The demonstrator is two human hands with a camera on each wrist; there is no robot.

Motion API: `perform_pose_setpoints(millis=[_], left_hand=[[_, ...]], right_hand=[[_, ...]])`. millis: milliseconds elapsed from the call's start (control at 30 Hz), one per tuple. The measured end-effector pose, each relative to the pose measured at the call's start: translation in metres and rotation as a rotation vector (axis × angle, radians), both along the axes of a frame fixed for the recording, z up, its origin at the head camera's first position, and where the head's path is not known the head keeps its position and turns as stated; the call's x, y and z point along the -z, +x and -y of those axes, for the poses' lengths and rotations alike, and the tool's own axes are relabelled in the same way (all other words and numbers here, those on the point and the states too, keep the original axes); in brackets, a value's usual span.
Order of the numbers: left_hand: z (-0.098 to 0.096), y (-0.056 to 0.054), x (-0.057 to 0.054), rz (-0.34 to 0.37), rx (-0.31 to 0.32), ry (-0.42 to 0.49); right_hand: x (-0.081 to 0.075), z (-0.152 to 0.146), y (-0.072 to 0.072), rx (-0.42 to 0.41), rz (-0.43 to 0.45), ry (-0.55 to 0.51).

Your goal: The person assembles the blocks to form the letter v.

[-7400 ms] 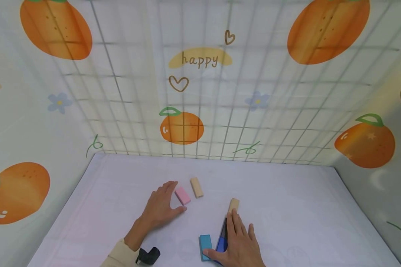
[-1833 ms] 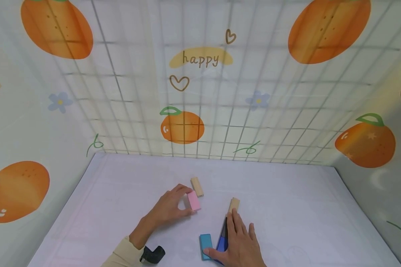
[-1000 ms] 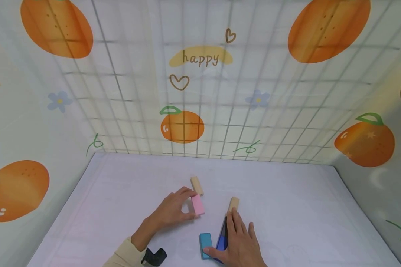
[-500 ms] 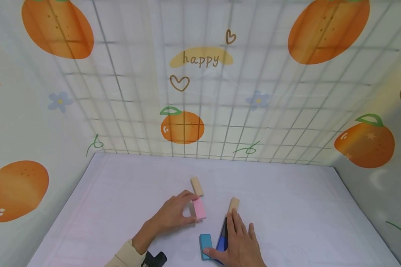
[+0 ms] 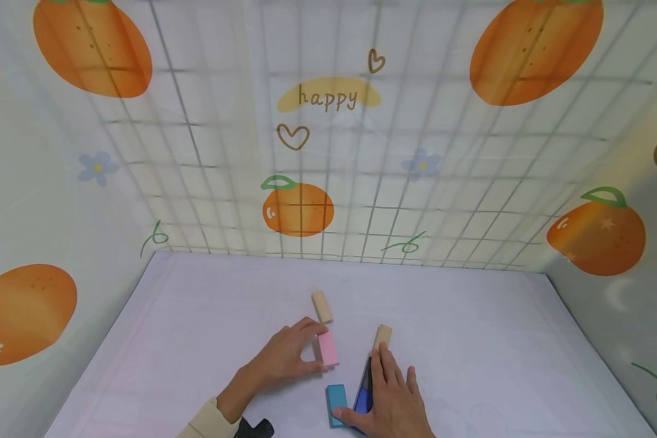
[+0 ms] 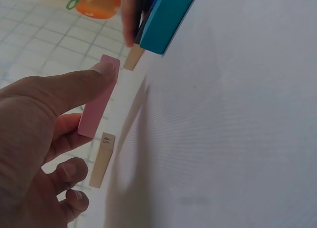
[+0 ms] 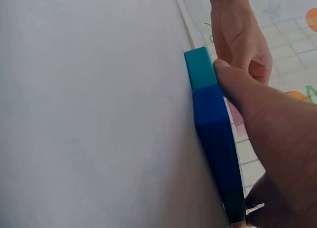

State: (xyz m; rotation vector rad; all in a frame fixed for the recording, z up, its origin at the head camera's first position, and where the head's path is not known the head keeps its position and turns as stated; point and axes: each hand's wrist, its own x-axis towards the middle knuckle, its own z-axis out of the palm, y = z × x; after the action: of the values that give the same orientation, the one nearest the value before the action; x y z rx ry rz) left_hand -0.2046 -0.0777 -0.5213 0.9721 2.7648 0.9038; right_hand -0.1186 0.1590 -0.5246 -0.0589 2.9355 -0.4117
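Observation:
My left hand (image 5: 281, 356) pinches a pink block (image 5: 328, 348) by its two ends, thumb at the near end and a fingertip at the far one. The left wrist view shows the pink block (image 6: 101, 102) tilted. My right hand (image 5: 396, 398) lies with its fingers straight along a row of blocks. Its thumb touches the teal block (image 5: 337, 404). Beside that palm are a blue block (image 5: 364, 401) and a dark block (image 5: 367, 377), both partly hidden. Its fingertips rest at a plain wooden block (image 5: 383, 334). Another plain block (image 5: 322, 306) lies just beyond the pink one.
A white cloth (image 5: 498, 340) covers the table. Fabric walls printed with oranges stand at the back and both sides. A black device (image 5: 256, 428) sits at my left wrist. The plain block in the left wrist view bears a printed number (image 6: 106, 140).
My left hand has taken hold of the pink block and shifted it right and toward me, turning it more upright in the head view. My right hand and its row of blocks keep their place.

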Motion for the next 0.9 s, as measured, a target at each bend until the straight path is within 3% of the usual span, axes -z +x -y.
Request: perform_pose_setpoints(millis=[900], left_hand=[[-0.0030,0.0073,0.0086,0.060,0.044,-0.043]], right_hand=[[0.0010,0.0016,-0.0023,0.004,0.018,0.006]])
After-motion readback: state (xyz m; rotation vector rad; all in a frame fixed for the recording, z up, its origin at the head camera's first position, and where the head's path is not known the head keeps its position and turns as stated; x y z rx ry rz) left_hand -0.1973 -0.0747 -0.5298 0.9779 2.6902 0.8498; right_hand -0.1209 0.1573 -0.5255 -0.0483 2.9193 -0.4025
